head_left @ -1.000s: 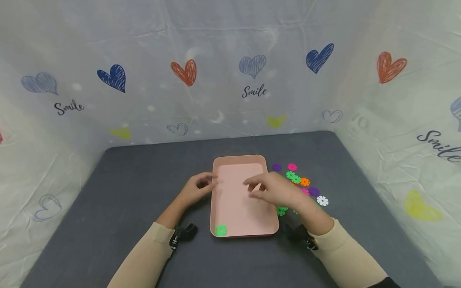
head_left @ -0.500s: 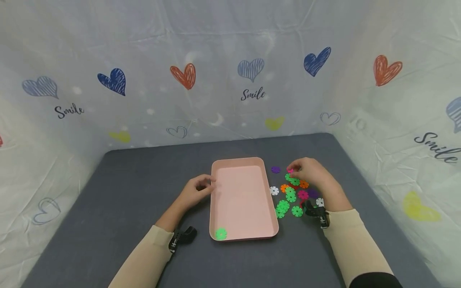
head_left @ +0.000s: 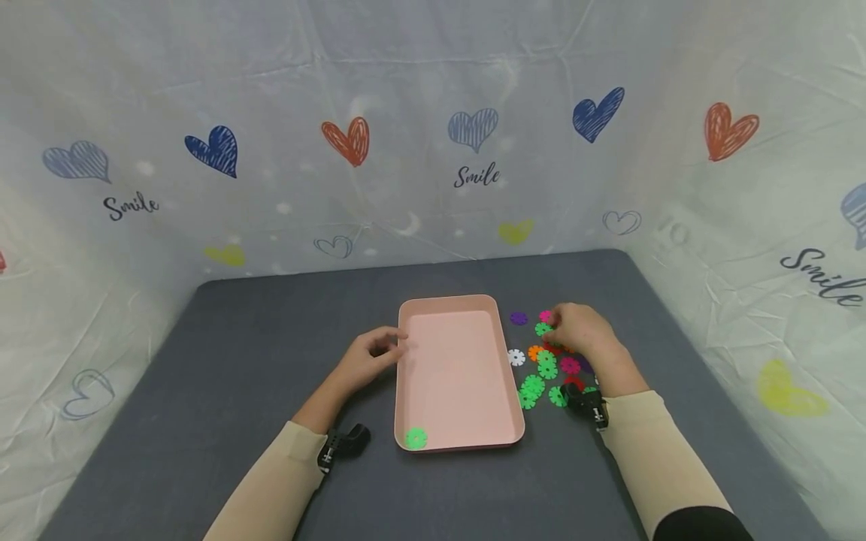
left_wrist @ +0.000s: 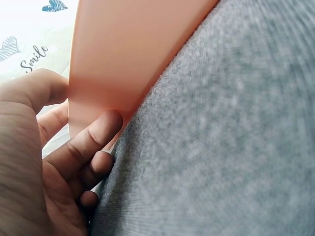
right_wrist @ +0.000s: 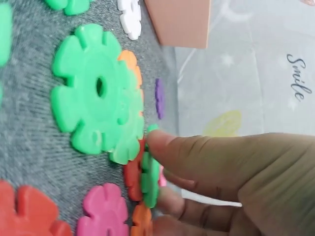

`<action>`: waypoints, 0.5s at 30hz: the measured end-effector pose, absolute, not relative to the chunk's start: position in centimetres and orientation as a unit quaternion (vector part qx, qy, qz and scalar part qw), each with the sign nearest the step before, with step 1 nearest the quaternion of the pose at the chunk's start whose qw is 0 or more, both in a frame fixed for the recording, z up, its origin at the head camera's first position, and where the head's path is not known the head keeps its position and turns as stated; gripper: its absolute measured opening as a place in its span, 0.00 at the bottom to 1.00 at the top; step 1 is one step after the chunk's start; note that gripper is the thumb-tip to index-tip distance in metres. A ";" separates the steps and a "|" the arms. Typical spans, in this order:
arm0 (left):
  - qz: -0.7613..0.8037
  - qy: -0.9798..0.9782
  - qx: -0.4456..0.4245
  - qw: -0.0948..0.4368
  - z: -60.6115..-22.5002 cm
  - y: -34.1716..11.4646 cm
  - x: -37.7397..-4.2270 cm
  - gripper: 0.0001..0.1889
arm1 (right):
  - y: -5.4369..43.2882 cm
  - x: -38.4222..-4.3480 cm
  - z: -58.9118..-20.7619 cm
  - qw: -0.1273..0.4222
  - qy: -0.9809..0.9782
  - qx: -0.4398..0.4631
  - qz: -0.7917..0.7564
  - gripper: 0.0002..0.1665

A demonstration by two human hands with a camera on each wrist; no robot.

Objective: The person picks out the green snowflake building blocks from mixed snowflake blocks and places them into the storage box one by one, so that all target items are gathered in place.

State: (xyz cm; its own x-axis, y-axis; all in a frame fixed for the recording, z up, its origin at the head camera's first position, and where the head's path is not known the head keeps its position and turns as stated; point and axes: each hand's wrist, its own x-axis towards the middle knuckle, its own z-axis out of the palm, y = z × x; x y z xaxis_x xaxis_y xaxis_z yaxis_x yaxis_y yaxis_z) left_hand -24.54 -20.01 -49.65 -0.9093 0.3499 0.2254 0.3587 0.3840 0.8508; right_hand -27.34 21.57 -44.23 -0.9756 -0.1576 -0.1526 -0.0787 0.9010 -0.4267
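Note:
My left hand (head_left: 364, 362) grips the left side of a pink tray (head_left: 401, 391); in the left wrist view a finger reaches over the rim while other fingertips press the outer wall. One green flower-shaped interlocking disc (head_left: 416, 438) lies in the tray's near left corner. To the right of the tray, my right hand (head_left: 583, 330) is down at the far part of a loose spread of such discs. In the right wrist view, thumb and fingers pinch a green disc (right_wrist: 150, 172) by its edges, beside a red disc (right_wrist: 132, 173).
Discs in several colours lie along the tray's right side, among them a purple disc (head_left: 519, 318), a white disc (head_left: 516, 358) and overlapping green discs (head_left: 533, 386). The dark grey table (head_left: 284, 330) meets a printed curtain (head_left: 406, 188) at the back and sides.
My right hand has moved from over the tray to the discs on the right, first at the pink disc, then slightly nearer to a green one. My left hand has stayed at the tray.

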 end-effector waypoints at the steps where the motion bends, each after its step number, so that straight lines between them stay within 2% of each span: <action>1: -0.513 -0.832 -0.214 0.004 -49.6 -20.0 -24.6 0.14 | 21.6 -27.3 -44.2 0.091 0.971 -0.057 -0.212 0.20; 5: -0.509 -0.834 -0.212 0.006 -49.7 -20.1 -24.7 0.14 | 21.7 -27.3 -44.0 0.099 0.963 -0.059 -0.242 0.22; 10: -0.514 -0.831 -0.214 0.001 -49.7 -20.1 -24.7 0.14 | 21.7 -26.7 -42.6 0.099 0.933 -0.065 -0.340 0.18; 15: -0.516 -0.830 -0.211 -0.002 -49.6 -20.1 -24.6 0.14 | 20.7 -25.6 -40.6 0.080 0.889 -0.070 -0.445 0.18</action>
State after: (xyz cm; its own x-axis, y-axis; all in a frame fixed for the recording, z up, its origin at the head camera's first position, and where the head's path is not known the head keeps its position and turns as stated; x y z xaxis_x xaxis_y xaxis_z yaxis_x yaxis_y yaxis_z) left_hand -24.61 -20.05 -49.60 -0.9105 0.3532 0.2148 0.3487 0.3771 0.8580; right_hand -25.64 20.69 -40.58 -0.9773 -0.1963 -0.0797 -0.0539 0.5940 -0.8027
